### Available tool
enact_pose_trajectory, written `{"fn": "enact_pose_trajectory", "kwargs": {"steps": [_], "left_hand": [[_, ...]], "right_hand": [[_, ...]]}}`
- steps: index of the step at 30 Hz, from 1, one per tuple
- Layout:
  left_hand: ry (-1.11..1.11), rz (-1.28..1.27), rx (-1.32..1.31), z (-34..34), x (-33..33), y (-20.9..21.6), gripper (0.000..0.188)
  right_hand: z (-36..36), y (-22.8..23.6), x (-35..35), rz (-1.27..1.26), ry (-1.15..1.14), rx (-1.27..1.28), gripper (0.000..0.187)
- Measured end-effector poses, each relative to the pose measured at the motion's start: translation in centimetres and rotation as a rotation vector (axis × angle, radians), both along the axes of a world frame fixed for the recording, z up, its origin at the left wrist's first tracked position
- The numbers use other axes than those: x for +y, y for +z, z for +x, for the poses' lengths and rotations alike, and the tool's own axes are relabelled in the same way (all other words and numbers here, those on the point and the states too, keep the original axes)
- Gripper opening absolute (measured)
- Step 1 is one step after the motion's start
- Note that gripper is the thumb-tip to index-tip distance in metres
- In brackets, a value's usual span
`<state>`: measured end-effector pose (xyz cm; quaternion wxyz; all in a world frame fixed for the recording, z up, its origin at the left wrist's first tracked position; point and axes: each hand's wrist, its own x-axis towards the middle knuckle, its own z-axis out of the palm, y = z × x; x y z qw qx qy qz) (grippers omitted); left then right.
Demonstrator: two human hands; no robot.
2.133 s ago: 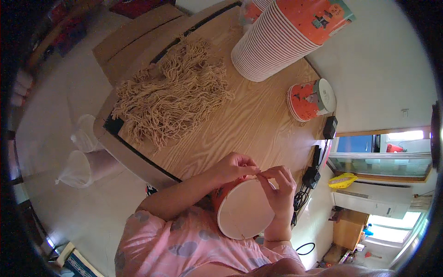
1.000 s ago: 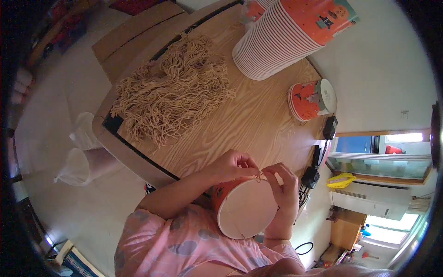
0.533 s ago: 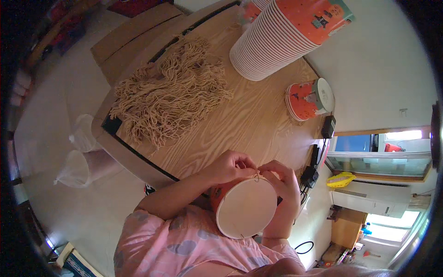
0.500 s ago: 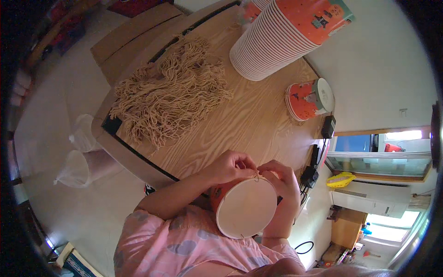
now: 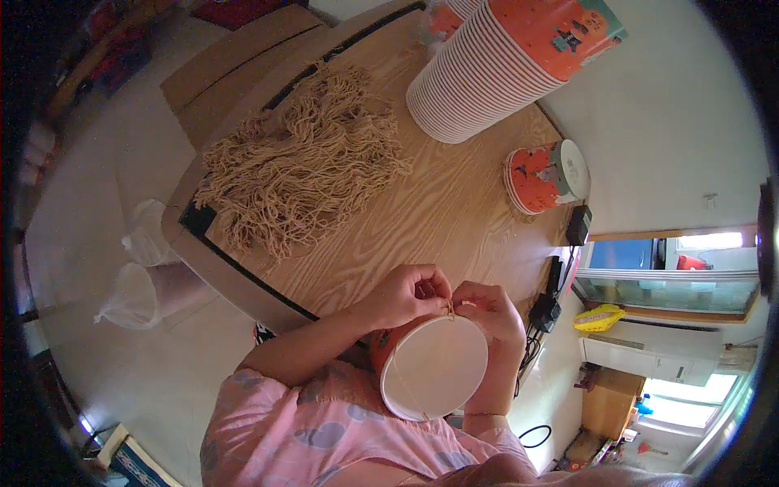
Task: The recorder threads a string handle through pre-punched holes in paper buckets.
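A paper bucket (image 5: 434, 369), orange outside and white inside, rests against my lap with its round mouth facing up. At the far edge of its rim, a thin tan string (image 5: 450, 309) is pinched between the fingertips of my left hand (image 5: 408, 290) and my right hand (image 5: 491, 312). Both hands are closed, and their fingertips nearly meet there. A strand of string also runs across the bucket's mouth to the near rim, where a small bit of it sticks out. Whether the string is knotted cannot be made out.
On the wood-grain table (image 5: 373, 252) lies a heap of tan strings (image 5: 304, 162). Behind it leans a tall stack of nested orange buckets (image 5: 487, 77). A shorter bucket stack (image 5: 542, 174) sits at the right, near black power adapters (image 5: 546, 311). Clear plastic bags (image 5: 134, 296) lie on the floor.
My right hand's fingers have shifted slightly upward at the rim, drawing the string up between both hands. The strand across the bucket's mouth now shows more plainly.
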<state>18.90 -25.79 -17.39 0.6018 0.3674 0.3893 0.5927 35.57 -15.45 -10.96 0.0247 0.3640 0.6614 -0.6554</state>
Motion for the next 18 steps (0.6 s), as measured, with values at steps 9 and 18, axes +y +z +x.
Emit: {"fn": "enact_pose_trajectory", "kwargs": {"steps": [9,18], "left_hand": [[-0.026,0.001,0.012,0.0,0.0,0.2,0.009],[-0.091,-0.029,-0.154,0.1,0.3,-0.3,0.012]], "right_hand": [[-0.2,0.1,-0.5,0.142,-0.034,0.058,0.006],[-1.4,1.9,-2.5,0.476,-0.163,-0.101,0.006]]}}
